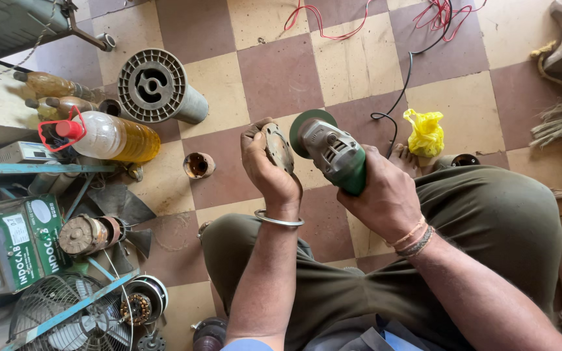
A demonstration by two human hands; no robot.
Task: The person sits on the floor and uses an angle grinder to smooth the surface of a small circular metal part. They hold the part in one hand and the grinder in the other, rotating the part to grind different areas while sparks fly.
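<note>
My left hand [267, 168] holds a small rusty, rounded metal part [278, 148] upright in front of me. My right hand [385, 195] grips a green and grey angle grinder [334, 153] by its body. The grinder's green disc [307, 123] stands just to the right of the metal part, very close to it; I cannot tell if they touch. The grinder's black cord [395, 104] runs away over the checkered floor. My knees in olive trousers [489, 221] fill the lower view.
At left lie a large grey spool [157, 88], a bottle of yellow liquid [108, 135], a green box [24, 237], fan motors [89, 234] and a fan guard [66, 318]. A small tin [198, 165], a yellow bag [426, 133] and red wires [323, 26] lie on the floor.
</note>
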